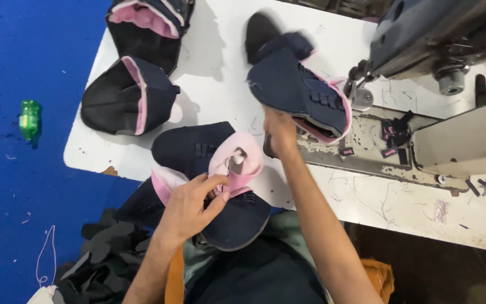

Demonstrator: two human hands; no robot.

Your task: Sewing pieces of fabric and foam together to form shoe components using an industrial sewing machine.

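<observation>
Navy-pink shoe upper [302,93] gripped in right hand [279,132], sewing machine [423,34] just beside.

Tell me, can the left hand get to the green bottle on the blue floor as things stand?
Probably not easily: the left hand is gripping a pink-lined shoe upper at the table edge, and the green bottle lies well off on the floor.

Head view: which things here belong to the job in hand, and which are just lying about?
In hand:
left hand gripping the pink-lined navy shoe upper
right hand lifting a second navy upper
sewing machine

Lying about:
two finished uppers on the white table
green bottle on the blue floor
dark scraps
</observation>
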